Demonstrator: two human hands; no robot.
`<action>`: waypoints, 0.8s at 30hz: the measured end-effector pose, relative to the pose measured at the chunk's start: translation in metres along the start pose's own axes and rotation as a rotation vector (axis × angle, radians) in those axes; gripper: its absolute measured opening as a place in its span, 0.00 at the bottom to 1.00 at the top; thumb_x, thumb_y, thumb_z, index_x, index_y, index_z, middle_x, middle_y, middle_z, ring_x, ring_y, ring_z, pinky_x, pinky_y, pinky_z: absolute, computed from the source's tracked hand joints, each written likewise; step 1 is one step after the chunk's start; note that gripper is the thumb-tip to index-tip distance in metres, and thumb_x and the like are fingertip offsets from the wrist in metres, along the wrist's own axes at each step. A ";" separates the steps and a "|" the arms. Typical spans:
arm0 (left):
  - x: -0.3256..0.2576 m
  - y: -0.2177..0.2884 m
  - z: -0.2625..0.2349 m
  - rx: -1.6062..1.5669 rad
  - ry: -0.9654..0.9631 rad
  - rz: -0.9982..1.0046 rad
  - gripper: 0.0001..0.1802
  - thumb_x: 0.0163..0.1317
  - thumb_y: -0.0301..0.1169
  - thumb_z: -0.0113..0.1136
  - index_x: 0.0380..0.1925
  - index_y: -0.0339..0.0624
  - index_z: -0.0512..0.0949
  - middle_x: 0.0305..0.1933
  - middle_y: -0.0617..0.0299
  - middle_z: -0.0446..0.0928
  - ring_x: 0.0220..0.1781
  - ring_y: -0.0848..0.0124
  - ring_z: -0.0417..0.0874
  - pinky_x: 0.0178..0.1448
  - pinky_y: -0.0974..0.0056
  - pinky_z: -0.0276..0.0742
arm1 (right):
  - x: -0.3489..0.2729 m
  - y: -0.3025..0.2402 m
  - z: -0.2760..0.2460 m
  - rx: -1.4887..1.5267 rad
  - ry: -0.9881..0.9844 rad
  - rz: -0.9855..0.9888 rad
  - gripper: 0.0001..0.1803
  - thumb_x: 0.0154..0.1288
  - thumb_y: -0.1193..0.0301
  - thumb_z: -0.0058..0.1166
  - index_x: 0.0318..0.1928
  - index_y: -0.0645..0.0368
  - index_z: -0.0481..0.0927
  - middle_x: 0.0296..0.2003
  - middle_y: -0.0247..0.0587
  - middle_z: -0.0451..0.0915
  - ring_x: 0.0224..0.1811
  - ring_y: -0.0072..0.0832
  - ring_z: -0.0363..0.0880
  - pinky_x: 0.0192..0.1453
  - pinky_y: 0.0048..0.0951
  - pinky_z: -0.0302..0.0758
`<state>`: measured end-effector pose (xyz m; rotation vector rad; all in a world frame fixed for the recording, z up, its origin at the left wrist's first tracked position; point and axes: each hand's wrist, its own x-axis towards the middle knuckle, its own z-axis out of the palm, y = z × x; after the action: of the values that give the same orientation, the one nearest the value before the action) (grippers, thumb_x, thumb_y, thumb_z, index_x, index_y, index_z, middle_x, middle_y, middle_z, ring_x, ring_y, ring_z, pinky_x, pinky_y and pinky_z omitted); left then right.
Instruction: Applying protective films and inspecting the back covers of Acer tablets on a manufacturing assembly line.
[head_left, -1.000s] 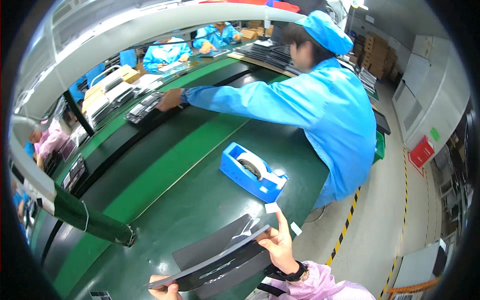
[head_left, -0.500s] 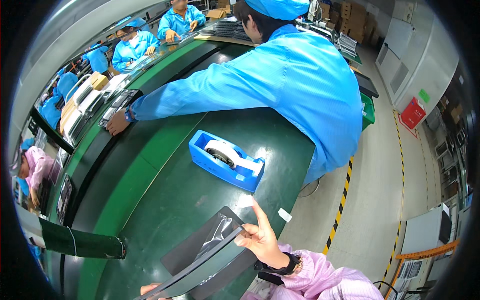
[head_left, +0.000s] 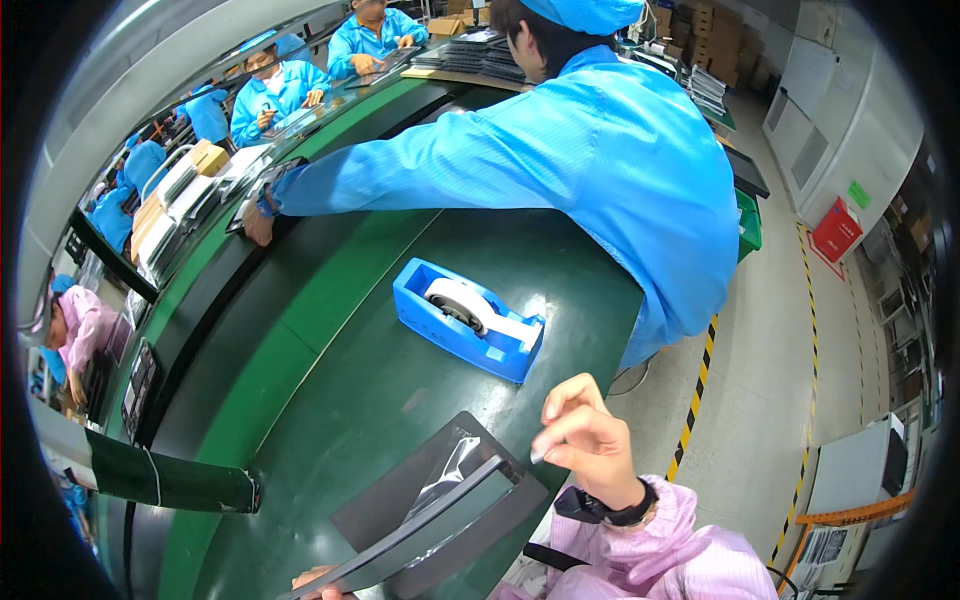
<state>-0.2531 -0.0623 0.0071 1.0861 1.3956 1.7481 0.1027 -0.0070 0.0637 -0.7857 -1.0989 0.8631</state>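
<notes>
My left hand grips the lower left end of a thin dark panel, which is held tilted with its glossy face toward me. Behind it a flat black sheet with crinkled clear film lies on the table. To the right of the panel's upper corner, my right hand is raised with thumb and fingers pinched. A small white piece of tape shows at its fingertips. Beyond the panel stands a blue tape dispenser with a white roll.
A co-worker in blue reaches across toward the dark conveyor belt. A flat dark device rests on that belt. A green-wrapped post juts in at left. Striped floor tape runs beside the table.
My right hand has moved right, away from the panel's corner, and its pointing index finger has curled into a pinch. The white piece near the table edge is no longer visible there.
</notes>
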 end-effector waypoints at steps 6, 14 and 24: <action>-0.002 -0.006 -0.005 0.042 0.048 -0.044 0.21 0.52 0.33 0.64 0.41 0.33 0.69 0.35 0.60 0.72 0.33 0.73 0.73 0.38 0.70 0.69 | 0.021 -0.014 0.012 -0.159 -0.264 -0.141 0.09 0.47 0.77 0.64 0.32 0.53 0.85 0.41 0.38 0.68 0.47 0.30 0.66 0.53 0.30 0.62; 0.000 0.005 0.005 -0.031 0.002 -0.050 0.25 0.48 0.40 0.67 0.37 0.32 0.70 0.34 0.59 0.72 0.34 0.70 0.74 0.41 0.65 0.73 | 0.023 0.010 0.020 -0.298 -0.233 -0.272 0.12 0.45 0.75 0.66 0.33 0.49 0.85 0.41 0.37 0.69 0.46 0.32 0.66 0.52 0.30 0.62; 0.000 -0.011 -0.013 -0.010 -0.083 0.006 0.28 0.51 0.45 0.66 0.38 0.30 0.70 0.37 0.53 0.75 0.38 0.65 0.77 0.45 0.59 0.75 | 0.027 0.000 0.019 -0.402 -0.204 -0.259 0.30 0.43 0.65 0.69 0.51 0.53 0.77 0.43 0.39 0.67 0.46 0.31 0.66 0.50 0.30 0.65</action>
<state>-0.2648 -0.0651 -0.0050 1.1453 1.3337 1.6931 0.0906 0.0192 0.0803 -0.8718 -1.5467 0.5152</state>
